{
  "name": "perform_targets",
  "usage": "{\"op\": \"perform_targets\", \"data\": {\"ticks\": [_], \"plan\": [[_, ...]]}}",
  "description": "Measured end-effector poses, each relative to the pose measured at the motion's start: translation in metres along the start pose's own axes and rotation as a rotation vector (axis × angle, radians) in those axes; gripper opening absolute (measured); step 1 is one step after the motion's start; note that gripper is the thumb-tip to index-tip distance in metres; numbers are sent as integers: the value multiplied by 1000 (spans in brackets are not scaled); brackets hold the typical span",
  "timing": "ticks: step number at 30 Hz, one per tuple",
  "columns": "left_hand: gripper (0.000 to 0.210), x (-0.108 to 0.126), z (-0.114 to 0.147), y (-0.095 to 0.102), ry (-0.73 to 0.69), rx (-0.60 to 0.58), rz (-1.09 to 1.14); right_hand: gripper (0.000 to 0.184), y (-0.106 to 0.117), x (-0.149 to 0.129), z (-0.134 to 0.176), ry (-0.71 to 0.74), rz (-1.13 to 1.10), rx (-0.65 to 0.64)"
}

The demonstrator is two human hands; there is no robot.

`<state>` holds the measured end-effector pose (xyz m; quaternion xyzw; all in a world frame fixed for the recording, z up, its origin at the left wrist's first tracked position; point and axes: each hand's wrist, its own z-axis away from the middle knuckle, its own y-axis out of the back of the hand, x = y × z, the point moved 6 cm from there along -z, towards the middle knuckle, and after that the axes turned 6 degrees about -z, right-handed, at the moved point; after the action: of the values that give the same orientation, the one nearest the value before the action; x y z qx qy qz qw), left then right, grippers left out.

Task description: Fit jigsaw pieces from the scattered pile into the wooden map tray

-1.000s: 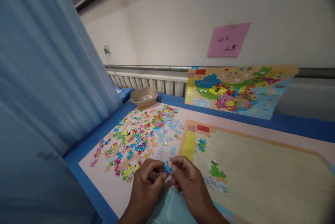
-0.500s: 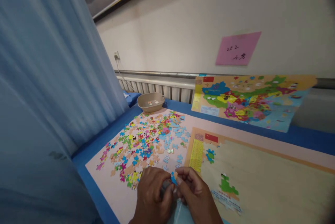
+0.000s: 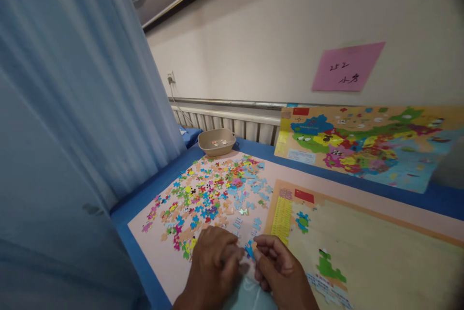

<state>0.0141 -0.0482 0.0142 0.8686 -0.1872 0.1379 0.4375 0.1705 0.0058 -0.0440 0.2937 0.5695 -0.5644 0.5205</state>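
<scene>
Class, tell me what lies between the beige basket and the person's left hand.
The head view shows a spread of loose puzzle pieces on the pink sheet, between the beige basket and the left hand.

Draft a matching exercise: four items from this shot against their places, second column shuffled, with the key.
1. Small blue-and-orange jigsaw piece
2. Rounded beige plastic basket
3. Pink handwritten paper note
4. Green joined puzzle section

A. On the off-white wall
B. Inside the orange-bordered pale puzzle board
C. Just beyond the scattered multicoloured puzzle pieces
D. Pinched in the right hand

Pairs: 1-D, 2-C, 3-A, 4-B
</scene>
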Motion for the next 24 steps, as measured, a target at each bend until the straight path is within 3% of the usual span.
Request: {"op": "perform_targets", "data": {"ticks": [3, 8, 14, 20, 24], "plan": [[23, -46, -18, 5, 178, -176, -334, 42, 0, -4, 1, 28, -14, 63], [20, -90, -53, 12, 229, -299, -447, 48, 3, -1, -3, -35, 14, 16], [13, -96, -54, -4, 260, -389, -459, 51, 7, 1, -6, -66, -3, 17], [16, -105, -51, -6, 289, -406, -438, 49, 5, -1, -1, -42, -9, 84], [15, -106, -51, -4, 288, -381, -423, 51, 6, 5, -5, -74, 5, 13]]}}
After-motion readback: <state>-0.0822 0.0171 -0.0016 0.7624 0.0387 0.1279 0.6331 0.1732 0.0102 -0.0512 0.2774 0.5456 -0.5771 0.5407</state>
